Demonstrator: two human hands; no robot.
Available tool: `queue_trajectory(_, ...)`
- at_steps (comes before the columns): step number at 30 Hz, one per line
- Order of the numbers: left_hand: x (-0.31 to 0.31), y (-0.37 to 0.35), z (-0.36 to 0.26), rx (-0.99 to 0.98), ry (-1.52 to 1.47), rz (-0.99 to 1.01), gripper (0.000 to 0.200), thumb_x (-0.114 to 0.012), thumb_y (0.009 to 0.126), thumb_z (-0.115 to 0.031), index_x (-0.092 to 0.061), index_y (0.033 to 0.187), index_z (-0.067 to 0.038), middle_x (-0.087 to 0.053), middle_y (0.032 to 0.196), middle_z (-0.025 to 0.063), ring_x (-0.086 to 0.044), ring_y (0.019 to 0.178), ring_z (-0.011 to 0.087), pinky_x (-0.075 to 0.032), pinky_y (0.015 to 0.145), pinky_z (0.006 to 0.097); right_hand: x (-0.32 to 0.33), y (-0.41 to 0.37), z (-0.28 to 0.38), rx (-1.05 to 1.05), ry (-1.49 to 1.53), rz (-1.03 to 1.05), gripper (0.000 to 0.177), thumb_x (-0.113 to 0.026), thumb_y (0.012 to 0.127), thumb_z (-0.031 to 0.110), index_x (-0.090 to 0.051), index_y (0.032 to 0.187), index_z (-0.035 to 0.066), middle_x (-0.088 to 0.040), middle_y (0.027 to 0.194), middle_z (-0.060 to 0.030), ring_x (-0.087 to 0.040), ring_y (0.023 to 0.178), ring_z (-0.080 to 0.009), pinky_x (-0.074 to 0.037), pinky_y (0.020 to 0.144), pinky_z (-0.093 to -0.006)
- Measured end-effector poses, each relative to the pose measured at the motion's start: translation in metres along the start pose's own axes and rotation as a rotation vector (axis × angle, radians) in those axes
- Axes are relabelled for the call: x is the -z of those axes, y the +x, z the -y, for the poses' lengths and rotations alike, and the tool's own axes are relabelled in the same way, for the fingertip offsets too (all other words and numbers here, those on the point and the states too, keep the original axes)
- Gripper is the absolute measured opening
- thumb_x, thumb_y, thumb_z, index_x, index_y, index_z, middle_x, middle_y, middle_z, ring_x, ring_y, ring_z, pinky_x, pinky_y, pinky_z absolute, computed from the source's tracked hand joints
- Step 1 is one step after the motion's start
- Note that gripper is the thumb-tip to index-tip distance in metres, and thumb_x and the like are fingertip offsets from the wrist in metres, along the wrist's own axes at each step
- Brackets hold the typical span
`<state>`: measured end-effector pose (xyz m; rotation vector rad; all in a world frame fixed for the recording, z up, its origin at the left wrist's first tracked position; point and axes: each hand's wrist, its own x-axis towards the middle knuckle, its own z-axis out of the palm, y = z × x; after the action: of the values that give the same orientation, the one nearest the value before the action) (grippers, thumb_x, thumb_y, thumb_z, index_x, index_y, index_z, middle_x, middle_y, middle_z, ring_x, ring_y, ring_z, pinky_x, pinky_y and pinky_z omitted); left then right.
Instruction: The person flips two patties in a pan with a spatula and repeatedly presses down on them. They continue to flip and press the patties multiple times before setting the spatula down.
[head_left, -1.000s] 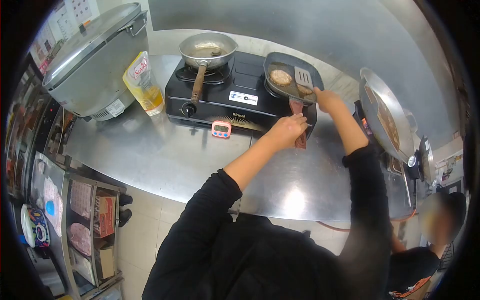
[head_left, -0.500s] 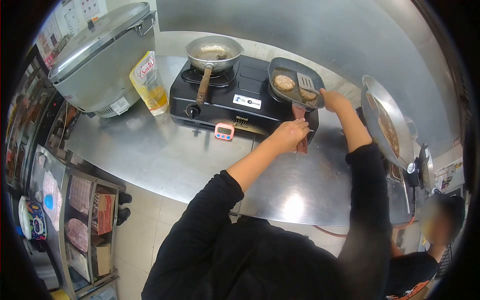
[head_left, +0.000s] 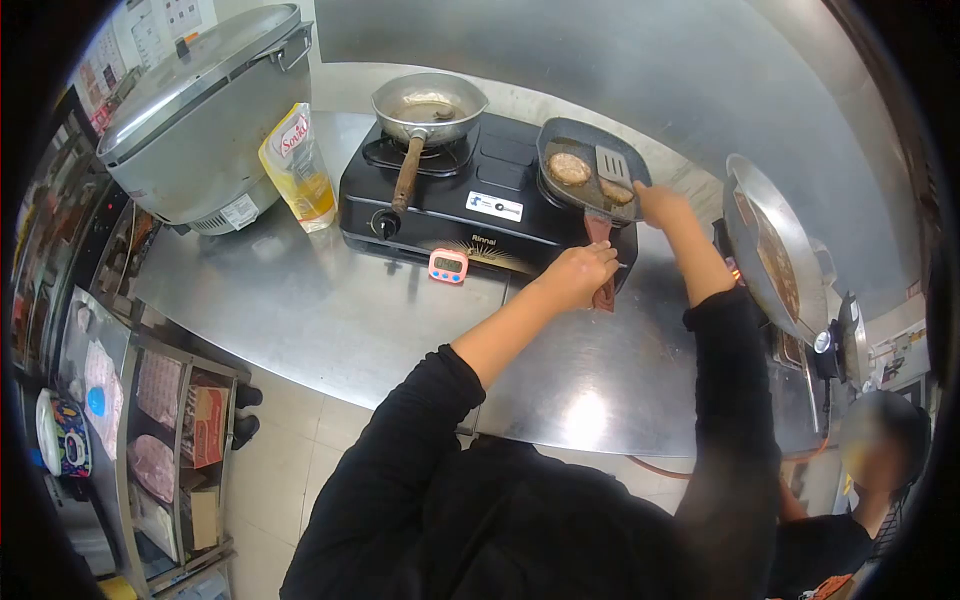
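My left hand (head_left: 580, 275) is closed round the reddish-brown handle of the square dark pan (head_left: 582, 135), which rests on the right burner of the black gas stove (head_left: 440, 215). In the pan lie a browned round patty (head_left: 569, 169) on the left and a second patty (head_left: 617, 192) on the right, partly covered. My right hand (head_left: 662, 206) grips a slotted spatula (head_left: 611, 165), whose blade is over the second patty. On the left burner stands a metal pan (head_left: 428, 98) with a wooden handle.
A pink timer (head_left: 447, 266) sits before the stove. Left are a yellow oil pouch (head_left: 300, 175) and a large rice cooker (head_left: 210, 130). At the right stands a big wok (head_left: 775, 240). Another person (head_left: 830, 545) is at the lower right.
My right hand has moved slightly down and left. The spatula blade has tilted and shifted a little, showing more of the second patty's edge. My left hand stays on the handle.
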<state>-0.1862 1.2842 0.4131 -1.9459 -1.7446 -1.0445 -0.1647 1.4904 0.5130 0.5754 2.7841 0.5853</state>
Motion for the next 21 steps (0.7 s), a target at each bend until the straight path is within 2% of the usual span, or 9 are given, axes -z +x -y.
queue_trajectory(3, -0.003, -0.001, 0.0, 0.002, -0.003, -0.003, 0.04, -0.066, 0.059, -0.007, -0.06, 0.098, 0.002, -0.058, 0.114, 0.0182, -0.053, 0.112, 0.0297, -0.045, 0.092, 0.036, -0.008, -0.019, 0.025, -0.107, 0.095, -0.031, 0.035, -0.049, 0.081, 0.006, -0.045, 0.116, 0.006, -0.063, 0.095, -0.0202, -0.061, 0.092, -0.0373, -0.049, 0.074, -0.0449)
queue_trajectory(6, -0.003, -0.001, -0.001, 0.0, 0.003, -0.006, 0.04, -0.066, 0.059, -0.007, -0.06, 0.098, 0.002, -0.059, 0.113, 0.0181, -0.054, 0.111, 0.0299, -0.045, 0.092, 0.0359, -0.014, -0.009, 0.017, -0.092, 0.084, -0.014, 0.035, -0.049, 0.081, 0.006, -0.045, 0.116, 0.006, -0.063, 0.096, -0.0201, -0.061, 0.091, -0.0372, -0.05, 0.074, -0.0446)
queue_trajectory(9, -0.002, -0.001, 0.0, -0.005, -0.004, -0.013, 0.04, -0.066, 0.059, -0.006, -0.06, 0.098, 0.002, -0.059, 0.113, 0.0179, -0.053, 0.111, 0.03, -0.045, 0.092, 0.0359, 0.009, 0.002, -0.003, -0.028, 0.035, 0.001, 0.035, -0.049, 0.082, 0.007, -0.045, 0.116, 0.006, -0.063, 0.097, -0.0203, -0.062, 0.092, -0.0362, -0.05, 0.074, -0.0438)
queue_trajectory(16, -0.003, -0.001, 0.0, 0.002, 0.013, 0.003, 0.042, -0.067, 0.059, -0.007, -0.06, 0.099, 0.002, -0.059, 0.113, 0.0174, -0.053, 0.112, 0.0291, -0.044, 0.093, 0.0357, -0.015, -0.003, 0.023, -0.096, 0.079, 0.019, 0.037, -0.052, 0.08, 0.006, -0.044, 0.116, 0.005, -0.062, 0.1, -0.0209, -0.061, 0.094, -0.0362, -0.05, 0.073, -0.0442)
queue_trajectory(21, 0.001, 0.001, -0.002, 0.002, -0.004, -0.012, 0.04, -0.066, 0.06, -0.007, -0.06, 0.098, 0.002, -0.059, 0.112, 0.0171, -0.053, 0.112, 0.0291, -0.045, 0.092, 0.0355, 0.014, 0.002, -0.003, -0.021, 0.06, 0.042, 0.041, -0.054, 0.077, 0.004, -0.044, 0.117, 0.007, -0.063, 0.098, -0.0208, -0.061, 0.093, -0.0359, -0.05, 0.073, -0.0447)
